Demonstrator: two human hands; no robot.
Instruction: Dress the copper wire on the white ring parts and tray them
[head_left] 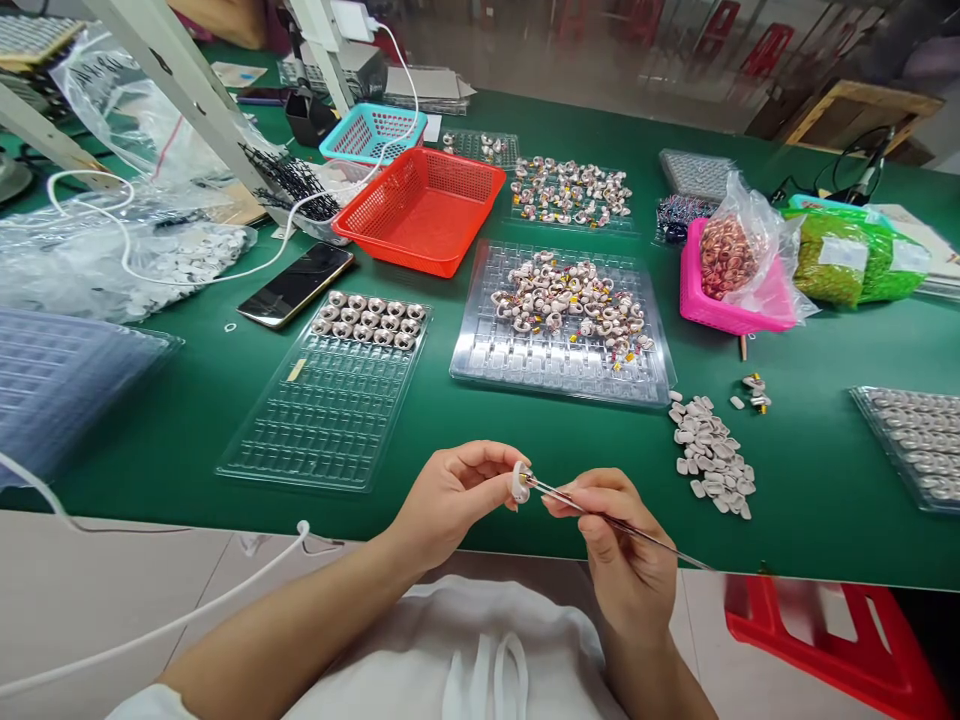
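Observation:
My left hand (pixel 450 495) pinches a small white ring-shaped part (pixel 520 482) between thumb and fingers, just above the near edge of the green table (pixel 187 400). My right hand (pixel 622 550) grips thin metal tweezers (pixel 600 512) whose tips touch that part. A clear plastic tray (pixel 330 390) to the left front holds two rows of finished round parts at its far end. A second clear tray (pixel 562 325) ahead carries a heap of loose coil parts. A pile of small white caps (pixel 712 460) lies to the right of my right hand.
A red basket (pixel 424 210) and a teal basket (pixel 375 130) stand at the back, a phone (pixel 296 285) beside them. A pink bin (pixel 731 290) with bagged copper coils, green bags (pixel 855 255), more trays (pixel 911 440) sit right. White cables (pixel 150 630) and stacked trays (pixel 60 380) lie left.

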